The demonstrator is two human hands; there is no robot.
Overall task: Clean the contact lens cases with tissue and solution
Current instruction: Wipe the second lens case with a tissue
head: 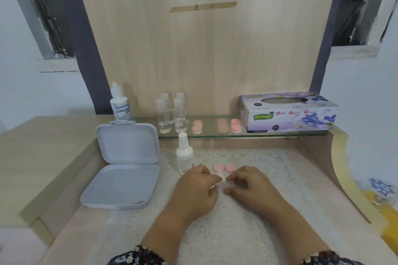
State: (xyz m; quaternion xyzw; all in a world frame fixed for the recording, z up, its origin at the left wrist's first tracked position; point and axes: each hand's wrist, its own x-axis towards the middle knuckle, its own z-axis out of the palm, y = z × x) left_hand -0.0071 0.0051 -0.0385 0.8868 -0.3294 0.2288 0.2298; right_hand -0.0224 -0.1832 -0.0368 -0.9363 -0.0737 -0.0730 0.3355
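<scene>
I have both hands low over the lace mat (247, 158), meeting at one small thing: the left hand (197, 187) and the right hand (251, 185) each have their fingers curled in a grip on a pale, translucent contact lens case (224, 183), pinched between them just above the mat. Much of the case is hidden by my fingertips, so I cannot tell whether its lids are on. Just beyond my knuckles, two pink round caps (224, 168) lie side by side on the mat, almost touching the hands. To their left, near my left hand, a small white spray bottle (184, 154) stands upright. Further left, a white plastic box (125, 165) lies open on the desk (64, 178), its lid tilted back. Behind it a solution bottle (120, 103) with a blue and white label stands upright. Along the back runs a glass shelf (269, 133); on it, from left to right, I see four clear little bottles (171, 114) grouped together, then three more pinkish lens cases (217, 126) in a row, then a purple flowered tissue box (288, 112) at the right end. Dark floral sleeves (137, 257) show at the bottom edge.
</scene>
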